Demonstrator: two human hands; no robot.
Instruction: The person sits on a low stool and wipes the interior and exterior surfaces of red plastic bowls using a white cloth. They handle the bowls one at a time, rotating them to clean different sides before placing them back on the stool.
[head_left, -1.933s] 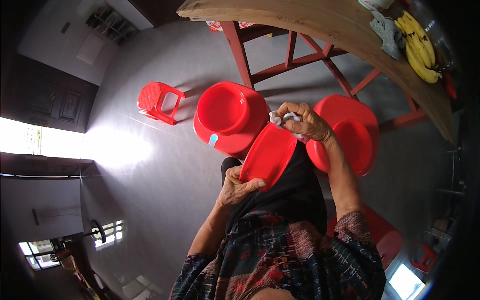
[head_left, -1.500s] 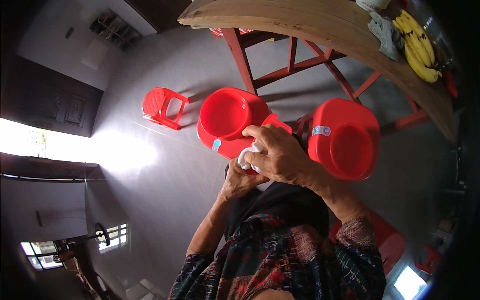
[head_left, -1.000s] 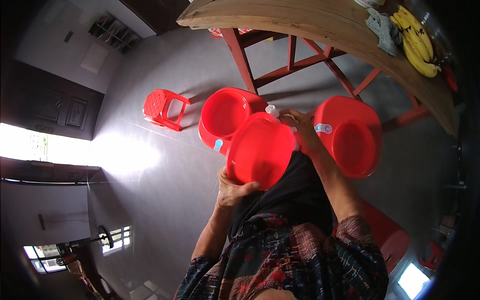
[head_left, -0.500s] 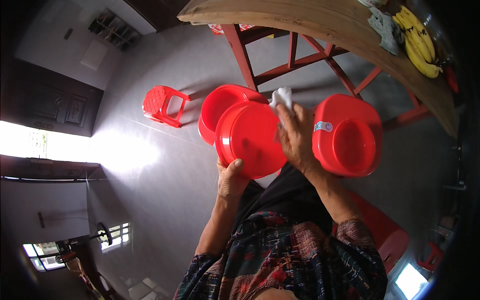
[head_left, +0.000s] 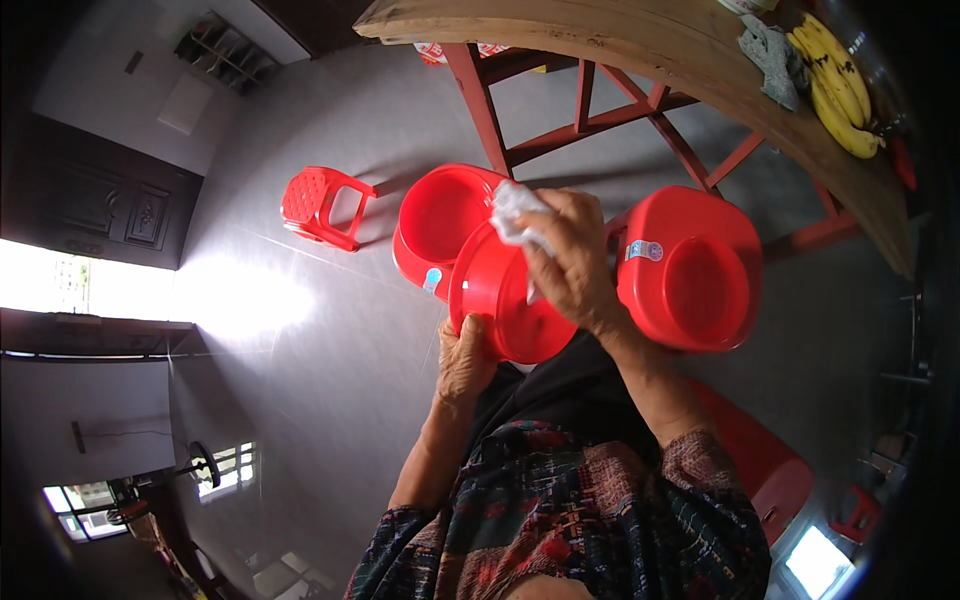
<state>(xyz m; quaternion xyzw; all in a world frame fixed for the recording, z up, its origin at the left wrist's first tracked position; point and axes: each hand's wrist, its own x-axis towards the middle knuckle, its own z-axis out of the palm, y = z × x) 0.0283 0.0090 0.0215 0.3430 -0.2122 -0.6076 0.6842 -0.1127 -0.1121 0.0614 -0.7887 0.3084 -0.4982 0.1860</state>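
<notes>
My left hand (head_left: pixel 466 358) grips the lower left rim of a round red plastic basin (head_left: pixel 482 283), thumb on the inside. The basin is tilted in front of my lap. In my right hand (head_left: pixel 574 258) is a crumpled white cloth (head_left: pixel 514 208), at the basin's far rim; the hand covers part of the basin's right side. Behind the basin, partly hidden by it, stands a red plastic piece with a round hollow (head_left: pixel 440 212). A similar red piece with a round hollow and a small sticker (head_left: pixel 735 222) stands to the right.
A small red plastic stool (head_left: pixel 318 200) lies on its side on the grey floor (head_left: pixel 330 390), at left. Across the far right runs a wooden table (head_left: pixel 640 45) on dark red legs (head_left: pixel 480 110). Bananas (head_left: pixel 835 80) and a grey cloth (head_left: pixel 770 62) lie on it.
My right hand has moved left with the white cloth, from the basin's right edge to its far rim. The basin has turned and tilted, and a sticker on the piece behind now shows.
</notes>
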